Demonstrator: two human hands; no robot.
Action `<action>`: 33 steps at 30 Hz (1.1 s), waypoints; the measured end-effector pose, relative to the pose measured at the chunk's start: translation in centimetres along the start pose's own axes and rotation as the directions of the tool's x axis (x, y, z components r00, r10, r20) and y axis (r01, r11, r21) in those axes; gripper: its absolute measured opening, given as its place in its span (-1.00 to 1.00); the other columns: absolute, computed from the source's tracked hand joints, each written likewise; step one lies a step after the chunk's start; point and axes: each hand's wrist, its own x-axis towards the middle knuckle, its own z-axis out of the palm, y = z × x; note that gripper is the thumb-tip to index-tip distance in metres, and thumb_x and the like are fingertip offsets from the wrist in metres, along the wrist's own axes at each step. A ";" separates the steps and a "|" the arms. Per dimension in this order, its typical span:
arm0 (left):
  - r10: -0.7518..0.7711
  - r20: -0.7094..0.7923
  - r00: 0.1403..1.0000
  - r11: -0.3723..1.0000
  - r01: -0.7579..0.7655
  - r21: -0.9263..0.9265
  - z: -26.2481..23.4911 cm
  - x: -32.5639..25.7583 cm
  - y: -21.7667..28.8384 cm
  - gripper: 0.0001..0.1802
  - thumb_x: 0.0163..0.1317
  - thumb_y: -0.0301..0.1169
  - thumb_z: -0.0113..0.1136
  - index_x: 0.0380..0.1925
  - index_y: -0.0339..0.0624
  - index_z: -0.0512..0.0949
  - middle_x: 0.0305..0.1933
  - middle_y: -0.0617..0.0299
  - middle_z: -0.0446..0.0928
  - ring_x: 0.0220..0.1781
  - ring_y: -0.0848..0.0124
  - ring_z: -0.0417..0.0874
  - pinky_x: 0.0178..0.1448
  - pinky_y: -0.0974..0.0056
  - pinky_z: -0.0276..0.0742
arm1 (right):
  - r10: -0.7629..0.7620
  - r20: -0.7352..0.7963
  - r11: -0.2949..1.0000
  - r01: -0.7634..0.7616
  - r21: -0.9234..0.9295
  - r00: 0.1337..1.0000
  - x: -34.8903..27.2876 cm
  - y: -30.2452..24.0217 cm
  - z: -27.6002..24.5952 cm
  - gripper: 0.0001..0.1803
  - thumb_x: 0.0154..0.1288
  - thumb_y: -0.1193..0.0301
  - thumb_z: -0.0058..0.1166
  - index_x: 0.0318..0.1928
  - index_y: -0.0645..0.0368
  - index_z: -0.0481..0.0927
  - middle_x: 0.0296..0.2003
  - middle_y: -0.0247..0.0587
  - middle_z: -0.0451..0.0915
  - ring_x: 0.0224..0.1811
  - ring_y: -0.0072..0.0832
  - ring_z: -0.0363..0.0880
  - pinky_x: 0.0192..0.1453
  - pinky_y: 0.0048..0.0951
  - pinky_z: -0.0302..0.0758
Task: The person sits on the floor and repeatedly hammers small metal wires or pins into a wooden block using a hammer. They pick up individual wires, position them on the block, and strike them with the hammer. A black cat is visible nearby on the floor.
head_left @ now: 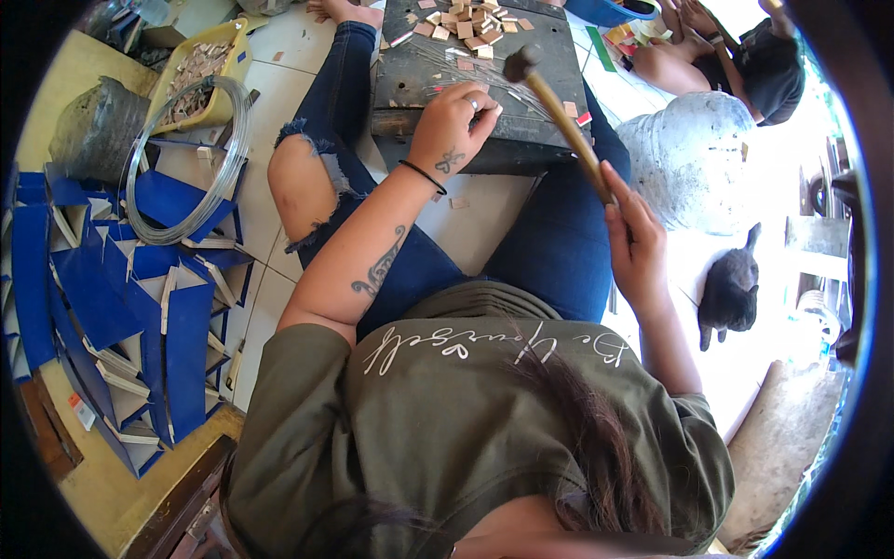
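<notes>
1. Hammer (563,123) shows above the dark block (400,82), its head pointing away from the wearer, its wooden handle slanting back rightward.
2. Right hand (639,238): fingers closed around the handle's near end.
3. Left hand (454,121): fingers curled inward over the block's near part; cannot tell whether anything is pinched.
4. Wooden pieces (466,30): heaped toward the block's far end; thin wires (453,65) lie nearer.

Dark, scuffed low bench (400,79), heap of small wooden tiles (472,24) toward far end, thin wires (443,71) nearer
</notes>
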 end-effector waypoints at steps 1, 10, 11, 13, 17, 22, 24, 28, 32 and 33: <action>-0.031 -0.006 1.000 0.999 0.031 -0.020 0.0 0.0 0.1 -0.93 0.09 -0.50 0.27 -0.46 -0.25 0.58 -0.36 0.13 0.59 -0.33 0.22 0.62 -0.20 0.26 0.52 | -0.039 -0.062 0.999 0.040 0.020 0.997 0.3 0.4 0.2 -0.51 0.33 0.55 -0.05 0.27 0.01 0.41 -0.47 -0.13 0.37 -0.51 -0.35 0.42 -0.36 -0.35 0.40; -0.380 0.024 0.925 0.906 0.377 -0.193 -4.5 0.7 -3.8 -0.86 0.17 -0.44 0.27 -0.36 -0.31 0.62 -0.39 0.21 0.62 -0.37 0.50 0.61 -0.23 0.42 0.50 | 0.124 -0.170 0.907 -0.182 -0.379 0.977 8.1 7.2 5.9 -0.61 0.25 0.31 0.07 0.11 -0.10 0.50 -0.25 -0.20 0.53 -0.32 -0.12 0.59 -0.26 -0.20 0.51; -0.474 0.042 0.880 0.861 0.473 -0.186 -6.2 0.5 -5.7 -0.85 0.19 -0.42 0.26 -0.34 -0.29 0.63 -0.38 0.25 0.62 -0.36 0.53 0.60 -0.22 0.43 0.49 | 0.134 -0.169 0.905 -0.190 -0.380 0.976 8.3 7.6 6.1 -0.60 0.24 0.31 0.08 0.11 -0.09 0.51 -0.24 -0.20 0.53 -0.30 -0.13 0.59 -0.24 -0.20 0.51; -0.469 0.061 0.881 0.868 0.473 -0.149 -10.5 0.5 -10.5 -0.82 0.22 -0.35 0.26 -0.32 -0.26 0.65 -0.38 0.31 0.63 -0.33 0.57 0.57 -0.16 0.44 0.47 | 0.142 -0.151 0.868 -0.196 -0.455 0.978 8.9 7.9 6.4 -0.59 0.19 0.32 0.12 0.09 -0.04 0.52 -0.19 -0.25 0.53 -0.11 -0.23 0.54 -0.04 -0.22 0.44; -0.565 -0.141 0.813 0.778 0.582 0.236 -22.1 3.1 -20.4 -0.80 0.19 -0.29 0.27 -0.34 -0.20 0.67 -0.36 0.33 0.65 -0.33 0.58 0.55 -0.16 0.44 0.45 | -0.143 -0.204 0.848 0.013 -0.530 0.968 9.9 6.8 6.9 -0.60 0.14 0.33 0.17 0.03 0.03 0.54 -0.12 -0.29 0.51 0.03 -0.31 0.43 0.09 -0.22 0.32; -0.426 -0.500 0.754 0.536 0.656 0.532 -35.1 9.6 -27.3 -0.46 0.11 -0.01 0.24 -0.08 -0.24 0.62 -0.10 -0.02 0.63 -0.12 0.22 0.65 0.02 0.23 0.50 | -0.167 -0.009 0.907 0.150 -0.393 0.986 12.5 5.2 8.4 -0.65 0.10 0.31 0.22 -0.07 0.07 0.59 -0.11 -0.30 0.50 0.00 -0.32 0.43 0.06 -0.25 0.31; -0.198 -0.651 0.733 0.191 0.680 0.708 -35.6 11.1 -27.8 -0.28 0.05 0.12 0.23 0.02 -0.27 0.56 0.02 -0.12 0.58 -0.03 0.09 0.63 0.10 0.14 0.48 | -0.177 0.007 0.906 0.166 -0.390 0.984 13.5 4.8 9.0 -0.73 0.09 0.31 0.22 -0.17 0.07 0.63 -0.19 -0.31 0.53 -0.04 -0.33 0.44 0.03 -0.27 0.31; -0.343 -0.297 0.891 0.569 0.448 0.689 -25.9 10.6 -24.4 -0.31 0.04 0.06 0.29 0.00 -0.30 0.54 0.11 -0.11 0.50 0.16 0.09 0.51 0.22 0.13 0.40 | -0.119 0.100 0.917 0.148 -0.371 0.988 14.6 4.8 9.6 -0.82 0.09 0.33 0.22 -0.29 0.08 0.64 -0.28 -0.31 0.55 -0.09 -0.33 0.47 -0.01 -0.27 0.34; 0.009 0.033 0.999 0.898 -0.023 0.438 -12.6 9.2 -16.5 -0.60 0.09 -0.22 0.33 -0.10 -0.18 0.60 -0.02 0.07 0.54 0.07 0.16 0.52 0.20 0.15 0.40 | -0.114 0.139 0.942 0.151 -0.299 0.984 15.1 5.0 9.5 -0.88 0.06 0.40 0.23 -0.37 0.12 0.63 -0.34 -0.28 0.56 -0.14 -0.27 0.50 -0.06 -0.25 0.39; 0.040 0.085 0.996 0.902 -0.073 0.426 -10.0 8.8 -14.3 -0.63 0.09 -0.23 0.32 -0.11 -0.15 0.61 -0.01 0.09 0.53 0.09 0.16 0.51 0.21 0.15 0.39 | -0.109 0.120 0.963 0.135 -0.234 0.987 15.2 5.1 9.4 -0.88 0.05 0.43 0.23 -0.36 0.14 0.62 -0.36 -0.27 0.55 -0.19 -0.28 0.51 -0.10 -0.26 0.41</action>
